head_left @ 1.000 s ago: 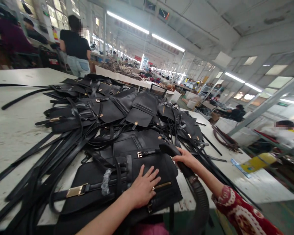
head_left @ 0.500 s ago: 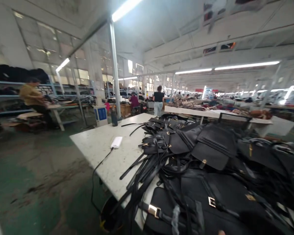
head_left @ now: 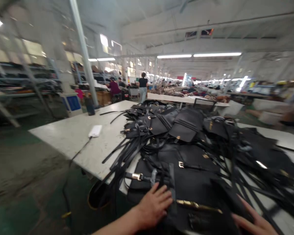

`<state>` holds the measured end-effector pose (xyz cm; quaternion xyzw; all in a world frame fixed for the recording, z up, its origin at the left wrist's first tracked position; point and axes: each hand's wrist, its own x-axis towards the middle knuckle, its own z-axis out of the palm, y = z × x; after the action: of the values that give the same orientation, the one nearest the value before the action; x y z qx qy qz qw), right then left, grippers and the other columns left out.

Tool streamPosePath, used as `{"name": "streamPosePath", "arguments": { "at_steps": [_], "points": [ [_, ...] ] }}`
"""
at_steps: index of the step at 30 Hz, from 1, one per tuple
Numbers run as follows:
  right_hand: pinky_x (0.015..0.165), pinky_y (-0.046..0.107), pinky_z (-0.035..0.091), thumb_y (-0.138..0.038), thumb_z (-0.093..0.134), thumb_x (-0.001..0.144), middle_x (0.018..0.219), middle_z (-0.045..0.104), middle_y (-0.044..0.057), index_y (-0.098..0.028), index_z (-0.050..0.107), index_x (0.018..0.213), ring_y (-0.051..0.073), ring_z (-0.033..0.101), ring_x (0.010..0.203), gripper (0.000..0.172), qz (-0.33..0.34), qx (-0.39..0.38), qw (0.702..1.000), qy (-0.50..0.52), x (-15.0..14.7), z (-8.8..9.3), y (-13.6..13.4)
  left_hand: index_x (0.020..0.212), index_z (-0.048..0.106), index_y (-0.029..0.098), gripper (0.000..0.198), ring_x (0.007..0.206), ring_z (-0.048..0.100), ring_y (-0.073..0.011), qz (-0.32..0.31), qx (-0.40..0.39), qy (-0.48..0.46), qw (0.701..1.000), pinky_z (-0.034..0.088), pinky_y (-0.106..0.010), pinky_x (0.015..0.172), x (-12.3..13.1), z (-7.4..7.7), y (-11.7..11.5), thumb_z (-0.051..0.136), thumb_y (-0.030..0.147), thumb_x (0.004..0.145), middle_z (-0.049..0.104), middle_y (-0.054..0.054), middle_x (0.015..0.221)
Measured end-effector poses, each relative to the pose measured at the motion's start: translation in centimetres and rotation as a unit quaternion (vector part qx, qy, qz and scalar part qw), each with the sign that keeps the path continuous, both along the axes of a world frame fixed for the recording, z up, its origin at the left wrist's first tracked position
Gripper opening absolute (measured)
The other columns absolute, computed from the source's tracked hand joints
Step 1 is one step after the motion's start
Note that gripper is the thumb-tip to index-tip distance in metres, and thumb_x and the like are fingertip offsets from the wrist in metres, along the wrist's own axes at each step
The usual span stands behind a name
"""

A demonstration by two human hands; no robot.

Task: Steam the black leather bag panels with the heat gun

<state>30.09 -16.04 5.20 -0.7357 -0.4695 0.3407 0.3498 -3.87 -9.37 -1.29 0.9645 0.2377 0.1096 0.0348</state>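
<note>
A black leather-look bag (head_left: 193, 186) with gold buckles lies on the near part of the table, among other black bags. My left hand (head_left: 155, 204) rests on its left part, fingers spread over the dark material close to a strap and a clear plastic wrap (head_left: 153, 176). At the lower right, my right hand (head_left: 254, 218) has the bag's raised dark flap (head_left: 231, 199) between its fingers; part of the grip is hidden. A gold-coloured metal strip (head_left: 198, 205) runs across the bag between both hands.
More black bags (head_left: 186, 124) and loose straps (head_left: 122, 155) cover the white table (head_left: 71, 133), some hanging off its left edge. A white device (head_left: 95, 131) with a black cable and a dark bottle (head_left: 89, 106) stand left. A person (head_left: 143, 86) stands beyond.
The view has swung right and downward. Both hands have come into the picture onto the near bag, where only a fingertip showed before.
</note>
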Motion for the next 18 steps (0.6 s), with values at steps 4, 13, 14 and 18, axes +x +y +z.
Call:
{"name": "streamPosePath", "arguments": {
  "at_steps": [4,13,14,18],
  "points": [
    [0.039,0.028,0.042,-0.039,0.056,0.069,0.046,0.051,-0.006,-0.018,0.022,0.135,0.017,0.051,0.039,0.077,0.003,-0.043,0.991,0.123,-0.5,1.3,-4.3,0.128,0.041,0.025,0.053,0.13,0.031,-0.0245,0.044,-0.047,-0.026,0.998,0.019,-0.052,0.107,4.0,0.7,3.9,0.05,0.014,0.077,0.043,-0.006,0.137],
    [0.039,0.02,0.038,-0.022,0.053,0.071,0.059,0.05,-0.006,-0.028,0.034,0.132,0.01,0.045,0.041,0.064,0.105,-0.08,0.987,0.087,-3.7,3.7,-6.0,0.117,0.052,0.02,0.038,0.127,0.036,-0.0261,0.099,0.03,-0.175,0.979,0.027,-0.056,0.102,3.4,-1.3,5.9,0.041,0.014,0.082,0.05,-0.011,0.13],
    [0.04,0.021,0.039,-0.022,0.052,0.072,0.061,0.051,-0.006,-0.029,0.034,0.132,0.01,0.046,0.042,0.063,0.121,-0.086,0.987,0.063,-4.2,3.8,-5.7,0.116,0.053,0.019,0.036,0.126,0.037,-0.0268,0.122,0.039,-0.186,0.974,0.028,-0.057,0.1,3.1,-1.5,5.7,0.041,0.014,0.082,0.052,-0.012,0.128],
    [0.056,0.026,0.043,-0.029,0.056,0.07,0.083,0.063,0.003,-0.03,0.037,0.131,0.018,0.059,0.066,0.064,0.184,-0.094,0.973,-0.099,-6.7,3.9,-3.8,0.112,0.054,0.018,0.034,0.12,0.043,-0.0237,0.138,0.013,-0.219,0.966,0.039,-0.049,0.097,3.0,-1.9,5.6,0.04,0.012,0.081,0.055,-0.011,0.122]
  ]
}}
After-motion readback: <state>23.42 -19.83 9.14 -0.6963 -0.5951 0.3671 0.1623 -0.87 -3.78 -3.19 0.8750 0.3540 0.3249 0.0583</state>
